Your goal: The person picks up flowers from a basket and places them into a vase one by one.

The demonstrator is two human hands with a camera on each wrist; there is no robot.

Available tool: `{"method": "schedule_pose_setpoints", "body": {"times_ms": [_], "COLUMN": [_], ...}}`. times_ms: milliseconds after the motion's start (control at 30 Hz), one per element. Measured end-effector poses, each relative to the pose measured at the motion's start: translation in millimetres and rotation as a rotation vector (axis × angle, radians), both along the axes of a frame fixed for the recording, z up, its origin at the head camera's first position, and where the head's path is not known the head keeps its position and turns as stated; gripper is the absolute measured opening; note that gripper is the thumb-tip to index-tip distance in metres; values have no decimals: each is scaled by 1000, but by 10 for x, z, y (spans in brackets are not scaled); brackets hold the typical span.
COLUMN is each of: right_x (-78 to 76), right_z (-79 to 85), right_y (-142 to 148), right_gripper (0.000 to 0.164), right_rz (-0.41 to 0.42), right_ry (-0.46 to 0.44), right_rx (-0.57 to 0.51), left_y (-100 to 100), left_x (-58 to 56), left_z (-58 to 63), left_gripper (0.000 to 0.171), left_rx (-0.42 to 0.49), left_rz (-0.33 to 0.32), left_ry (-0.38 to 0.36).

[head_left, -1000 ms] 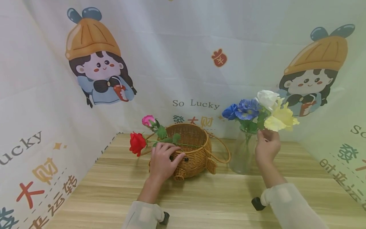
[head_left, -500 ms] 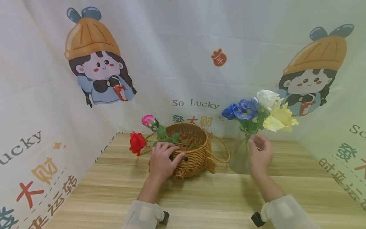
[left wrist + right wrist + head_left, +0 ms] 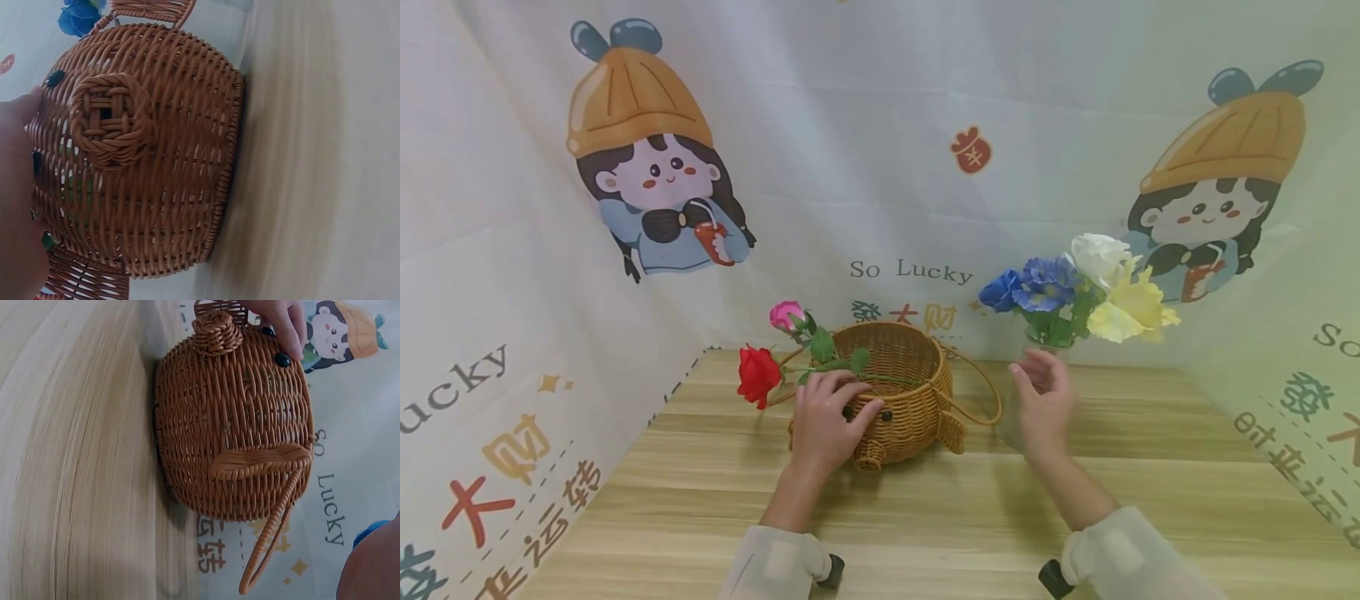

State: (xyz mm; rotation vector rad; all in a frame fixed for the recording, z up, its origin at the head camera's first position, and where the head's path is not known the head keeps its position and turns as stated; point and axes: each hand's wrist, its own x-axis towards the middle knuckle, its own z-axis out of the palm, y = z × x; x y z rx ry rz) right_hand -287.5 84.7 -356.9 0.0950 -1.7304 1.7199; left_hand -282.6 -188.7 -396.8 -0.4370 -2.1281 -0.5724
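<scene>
My left hand (image 3: 831, 412) grips the near rim of a brown wicker basket (image 3: 917, 425) with a pig-like snout, black eyes and a looped handle. A red rose (image 3: 758, 375) and a pink rose (image 3: 787, 316) lean out of the basket's left side, their stems partly hidden. My right hand (image 3: 1047, 408) is in front of a clear glass vase (image 3: 1011, 429), fingers loosely bent and nothing seen in them; whether it touches the glass I cannot tell. The vase bears blue flowers (image 3: 1043, 283), a white rose (image 3: 1099, 258) and a yellow flower (image 3: 1131, 310).
Basket and vase stand side by side on a wood-grain table (image 3: 925, 533). A printed white cloth (image 3: 865, 167) hangs behind and on both sides. The basket's handle loop (image 3: 269, 537) sticks out between the basket and the vase.
My right hand has moved away from the yellow flower's stem, down and left to the front of the vase. The left hand has stayed on the basket; the flowers look unchanged.
</scene>
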Motion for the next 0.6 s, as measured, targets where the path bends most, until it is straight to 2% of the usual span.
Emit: {"method": "schedule_pose_setpoints", "body": {"times_ms": [233, 300, 467, 600], "right_x": [-13, -17, -44, -101], "right_z": [14, 14, 25, 64], "right_y": [-156, -192, -297, -388], "right_gripper": [29, 29, 29, 29], "right_rz": [90, 88, 89, 134], "right_ry": [0, -2, -2, 2], "right_rx": [30, 54, 92, 115], "left_y": [-27, -39, -54, -53], "left_x": [-13, -15, -28, -46], "left_z": [-52, -65, -99, -120], "left_gripper": [27, 28, 30, 31], "left_rx": [75, 86, 92, 98], "left_rz": [10, 18, 26, 36], "left_ry": [100, 123, 141, 160]}}
